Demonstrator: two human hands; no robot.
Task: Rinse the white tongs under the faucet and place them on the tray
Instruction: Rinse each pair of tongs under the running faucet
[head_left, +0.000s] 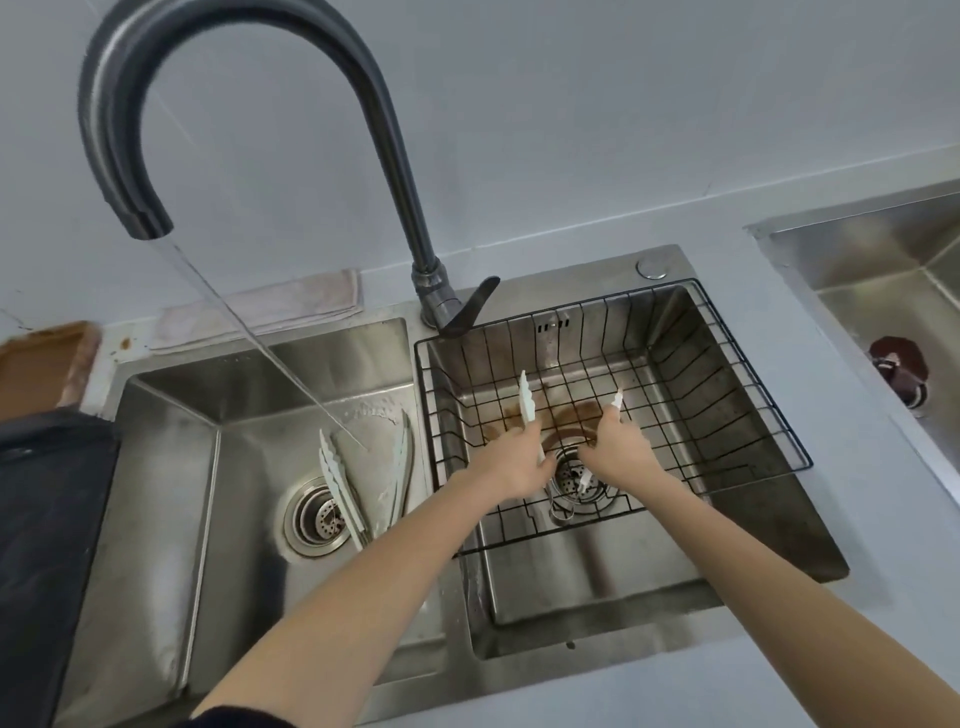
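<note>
Gripping one arm each of the white tongs (524, 402), the left hand (511, 467) and right hand (618, 452) hold them spread over the wire tray (727, 364) in the right basin, while the faucet (234, 78) runs into the left basin, where more tongs (337, 483) lie.

The brushed stainless-steel double sink (171, 415) is gleaming dully, rust-stained around one drain. The black coated-wire rack tray (769, 415) is looking matt; the white serrated plastic tongs (527, 402) are showing smooth.
</note>
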